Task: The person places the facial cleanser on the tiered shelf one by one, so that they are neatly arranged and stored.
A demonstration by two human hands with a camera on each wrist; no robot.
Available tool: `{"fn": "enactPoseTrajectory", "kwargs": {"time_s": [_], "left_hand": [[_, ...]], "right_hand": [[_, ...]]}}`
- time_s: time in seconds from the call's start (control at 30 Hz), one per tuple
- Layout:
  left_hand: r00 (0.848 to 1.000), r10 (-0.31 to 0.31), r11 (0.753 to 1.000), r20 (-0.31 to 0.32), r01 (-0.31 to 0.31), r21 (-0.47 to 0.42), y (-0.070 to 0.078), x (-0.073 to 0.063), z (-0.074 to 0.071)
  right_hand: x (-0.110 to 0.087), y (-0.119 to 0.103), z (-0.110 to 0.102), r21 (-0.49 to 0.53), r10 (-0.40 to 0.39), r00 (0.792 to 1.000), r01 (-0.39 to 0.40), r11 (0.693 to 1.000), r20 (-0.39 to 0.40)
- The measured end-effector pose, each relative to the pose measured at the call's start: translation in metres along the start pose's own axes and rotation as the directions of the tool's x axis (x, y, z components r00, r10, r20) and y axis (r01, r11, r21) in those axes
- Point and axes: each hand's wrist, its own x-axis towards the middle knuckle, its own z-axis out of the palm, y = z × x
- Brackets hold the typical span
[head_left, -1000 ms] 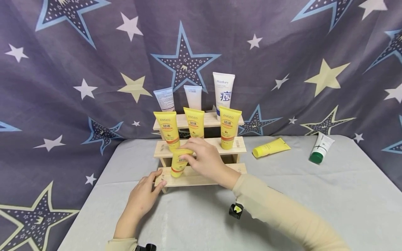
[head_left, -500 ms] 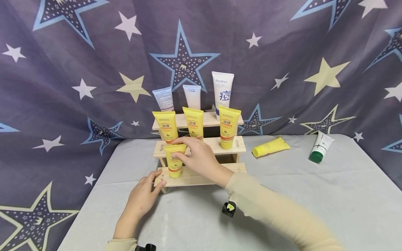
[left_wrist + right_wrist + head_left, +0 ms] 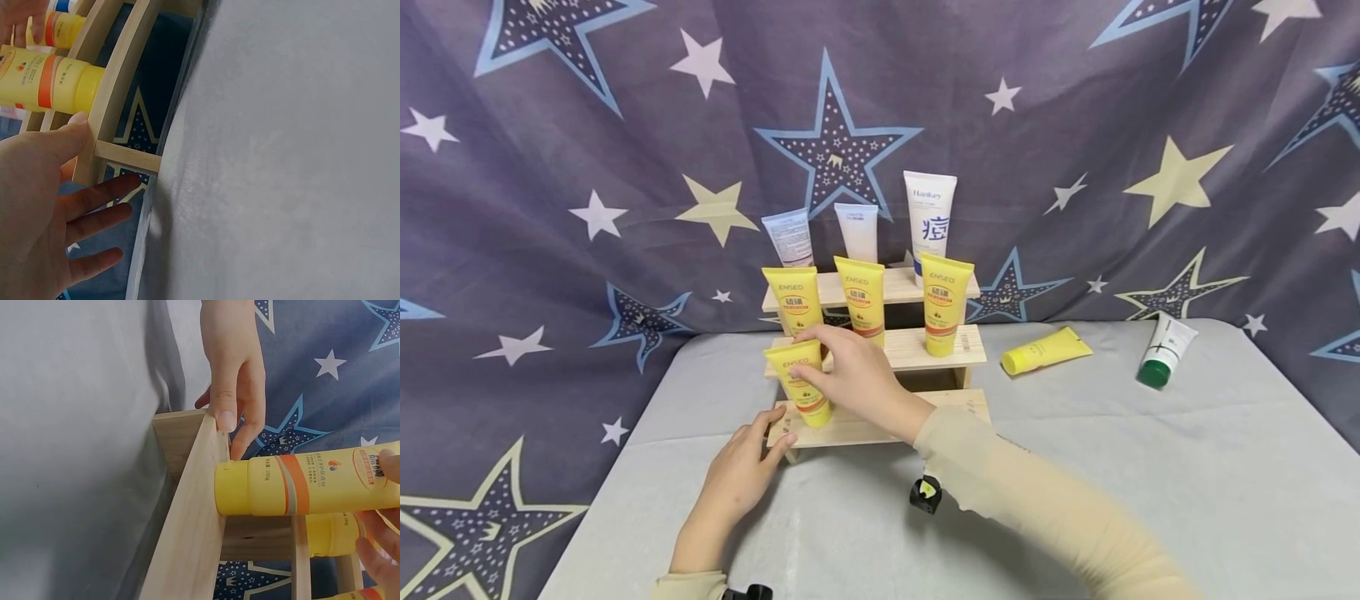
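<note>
My right hand point(image 3: 857, 375) pinches a yellow squeeze tube point(image 3: 799, 385) near its upper end. Cap down, the tube stands at the left part of the bottom step of a wooden tiered stand point(image 3: 880, 423); in the right wrist view its cap point(image 3: 232, 487) meets the board. My left hand point(image 3: 741, 467) holds the left end of that step, thumb on the board; in the left wrist view its other fingers point(image 3: 100, 219) spread loosely. Three like yellow tubes point(image 3: 946, 304) stand along the middle step, the left one partly hidden.
On the top step stand a pale blue tube point(image 3: 790, 237), a small white tube point(image 3: 859, 233) and a taller white tube point(image 3: 929, 221). A yellow tube point(image 3: 1047, 352) and a green-capped white tube point(image 3: 1167, 350) lie on the grey cloth right of the stand. A star-patterned curtain point(image 3: 1000, 167) hangs behind.
My right hand has moved left along the bottom step with the yellow tube, which has gone from slanting right to leaning slightly left at its top. My left hand stays on the stand.
</note>
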Motion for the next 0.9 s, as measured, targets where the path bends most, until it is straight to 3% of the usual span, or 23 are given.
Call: {"fn": "enactPoseTrajectory", "kwargs": {"time_s": [0.4, 0.9], "left_hand": [[1.0, 0.001, 1.0, 0.0, -0.001, -0.009, 0.001, 0.0, 0.0], [1.0, 0.018, 0.999, -0.01, -0.018, -0.027, 0.002, -0.002, 0.001]], "right_hand": [[-0.027, 0.007, -0.016, 0.059, -0.019, 0.996, 0.024, 0.998, -0.091], [-0.083, 0.031, -0.056, 0.194, -0.015, 0.961, 0.071, 0.978, -0.278]]}}
